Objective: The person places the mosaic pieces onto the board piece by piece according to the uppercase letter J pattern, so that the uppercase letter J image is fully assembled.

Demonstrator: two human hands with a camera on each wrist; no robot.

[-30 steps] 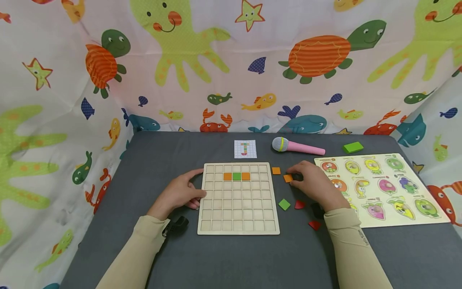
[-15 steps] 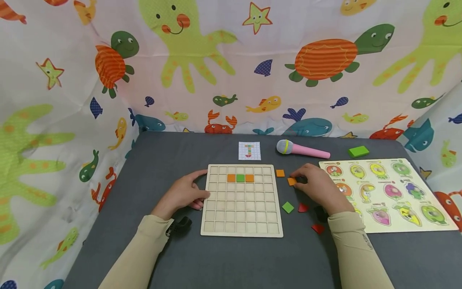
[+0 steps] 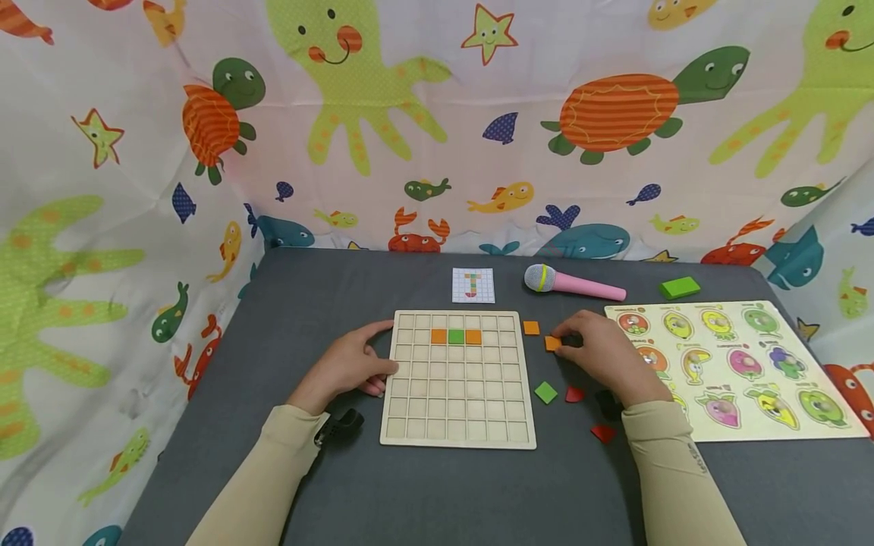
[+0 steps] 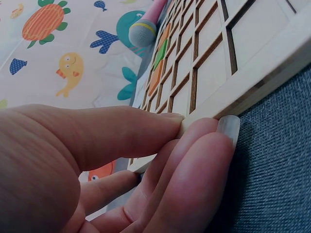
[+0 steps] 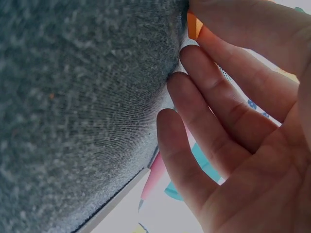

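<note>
A wooden grid board (image 3: 457, 379) lies on the dark table, with an orange, a green (image 3: 455, 336) and an orange tile side by side in its second row. At the board's left edge, my left hand (image 3: 344, 364) grips the rim between thumb and fingers; the left wrist view shows the thumb (image 4: 146, 128) on the frame. Right of the board, my right hand (image 3: 604, 353) pinches an orange tile (image 3: 551, 343), seen as an orange edge (image 5: 193, 25) between thumb and index finger in the right wrist view. Another orange tile (image 3: 531, 327) lies beside it.
A green tile (image 3: 545, 393) and red pieces (image 3: 603, 434) lie right of the board. Behind are a small pattern card (image 3: 473, 286), a pink toy microphone (image 3: 580, 285) and a green block (image 3: 679, 287). A fruit picture board (image 3: 744, 409) lies at the right.
The head view has shifted slightly, moving everything a little right and down in it. Both hands keep nearly the same places beside the board and at the orange tile.
</note>
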